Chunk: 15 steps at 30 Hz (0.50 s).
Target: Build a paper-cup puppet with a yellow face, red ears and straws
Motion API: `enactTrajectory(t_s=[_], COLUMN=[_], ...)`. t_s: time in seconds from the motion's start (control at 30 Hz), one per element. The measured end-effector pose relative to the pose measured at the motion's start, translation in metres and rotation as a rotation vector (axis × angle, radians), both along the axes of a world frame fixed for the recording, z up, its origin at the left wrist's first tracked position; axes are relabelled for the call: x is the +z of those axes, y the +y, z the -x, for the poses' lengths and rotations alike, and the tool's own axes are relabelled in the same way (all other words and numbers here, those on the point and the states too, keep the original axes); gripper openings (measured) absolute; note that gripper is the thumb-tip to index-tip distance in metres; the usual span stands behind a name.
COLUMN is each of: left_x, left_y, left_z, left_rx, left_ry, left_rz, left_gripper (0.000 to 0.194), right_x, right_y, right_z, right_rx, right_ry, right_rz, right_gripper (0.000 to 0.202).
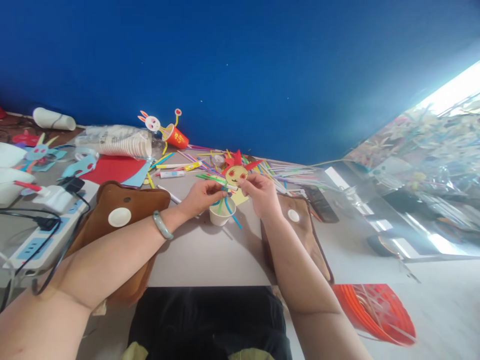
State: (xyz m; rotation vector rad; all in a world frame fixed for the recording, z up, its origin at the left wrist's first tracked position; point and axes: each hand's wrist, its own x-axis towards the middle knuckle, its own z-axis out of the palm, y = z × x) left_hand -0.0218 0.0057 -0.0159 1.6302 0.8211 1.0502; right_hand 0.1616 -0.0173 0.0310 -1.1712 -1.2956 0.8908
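My right hand (261, 195) pinches the lower edge of a round yellow paper face (236, 173) with spiky red paper hair. My left hand (202, 197), with a pale bangle on its wrist, is closed at the fingertips on the upper part of the drinking straws (220, 206). These green and blue straws stand in a white paper cup (222, 219) on the table, and a blue one hangs over its right side. The paper face is just above the cup, between the two hands. Whether it touches the straws, I cannot tell. A yellow paper sheet (240, 198) lies behind the cup.
Loose colored straws (296, 172) spread along the blue wall. A red cup (176, 137) with a rabbit figure leans back left, near bagged paper cups (123, 142). Brown pads (129, 200) lie under both forearms. A power strip (45, 245) is left; an orange bin (375, 310) is lower right.
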Motion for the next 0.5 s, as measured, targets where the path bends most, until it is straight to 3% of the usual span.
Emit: enactTrajectory(t_s=[0.27, 0.5], left_x=[0.0030, 0.0001], left_y=[-0.0005, -0.0016], left_z=[-0.0008, -0.0011], left_rx=[0.013, 0.037], left_ry=[0.044, 0.096], left_rz=[-0.069, -0.100], left_gripper=[0.023, 0.032], right_x=[0.0004, 0.0026], right_y=[-0.0028, -0.0050], right_z=[0.0022, 0.0065], right_rx=[0.045, 0.063], right_ry=[-0.061, -0.042], right_rz=[0.007, 0.019], right_gripper=[0.033, 0.039])
